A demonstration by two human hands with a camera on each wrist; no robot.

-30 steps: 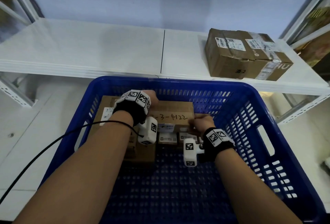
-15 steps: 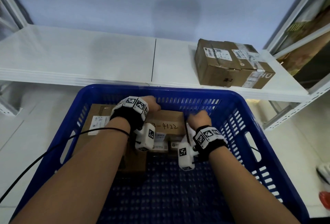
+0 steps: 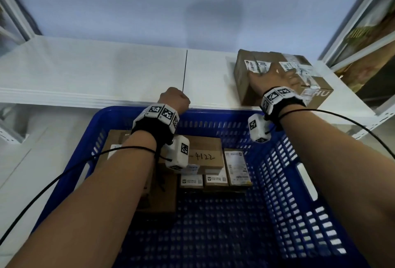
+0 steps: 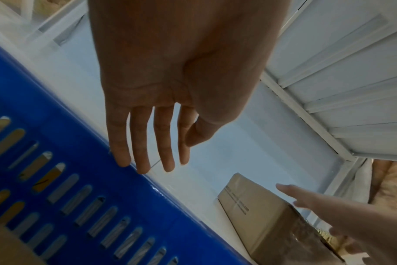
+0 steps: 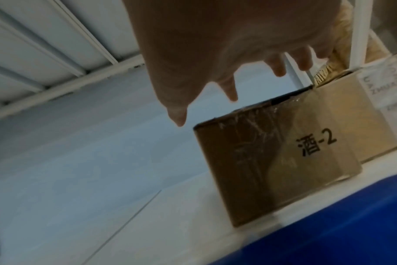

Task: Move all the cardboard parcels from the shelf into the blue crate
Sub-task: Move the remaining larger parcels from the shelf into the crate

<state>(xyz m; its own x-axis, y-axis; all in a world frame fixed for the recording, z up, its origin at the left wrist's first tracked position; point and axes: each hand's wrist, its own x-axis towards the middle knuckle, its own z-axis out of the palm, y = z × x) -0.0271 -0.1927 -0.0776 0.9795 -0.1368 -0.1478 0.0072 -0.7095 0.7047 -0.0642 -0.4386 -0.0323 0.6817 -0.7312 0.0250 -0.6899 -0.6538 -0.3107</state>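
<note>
— Parcels first: where are they in the head view?

— One large cardboard parcel [image 3: 277, 77] sits on the white shelf [image 3: 96, 71], at its right end, just behind the blue crate [image 3: 299, 182]. Several smaller parcels [image 3: 213, 167] lie inside the crate, against its far wall.

— And the hands there?

— The right hand [image 3: 271, 77] lies over the top of the large parcel, fingers spread and straight. The left hand [image 3: 174, 102] hangs above the crate's far rim, at the shelf edge; from behind it looks bunched, and its fingers are hidden.

— Does the left wrist view settle that?

— Yes. The left hand [image 4: 170, 80] is released: its fingers [image 4: 143, 143] hang straight and slightly apart, holding nothing, their tips near the crate's blue rim [image 4: 102, 179]; contact cannot be told. Lower right, the right hand [image 4: 329, 211] reaches across the top of the large parcel [image 4: 261, 211] with fingers extended.

— The right wrist view?

— It is blurred. The right hand [image 5: 204, 44] is above the large parcel [image 5: 272, 161], which stands on the shelf [image 5: 79, 170] just behind the crate rim [image 5: 329, 224]. The fingers [image 5: 229, 89] are splayed and uncurled, over its top edge; whether they press on the cardboard cannot be told here. The parcel's front face bears a printed mark ending in "-2".
</note>
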